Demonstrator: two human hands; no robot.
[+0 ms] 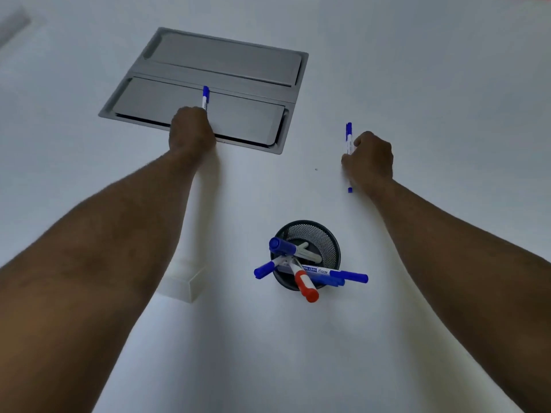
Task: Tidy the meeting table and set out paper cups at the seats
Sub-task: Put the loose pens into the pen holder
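My left hand [191, 131] is closed around a blue-capped white pen [205, 96] whose cap sticks out above the knuckles, over the grey metal cable hatch [226, 68] set into the white table [417, 84]. My right hand [369, 158] grips a second blue pen [348, 135] on the table to the right; its lower tip shows below the fingers. A black mesh pen holder [320, 238] stands nearer to me between my arms. It holds several blue markers and one red marker [304, 283], leaning out over the rim.
A small white block [190, 286] lies on the table just right of my left forearm. A grey strip [13, 25] shows at the far left edge. No paper cups are in view.
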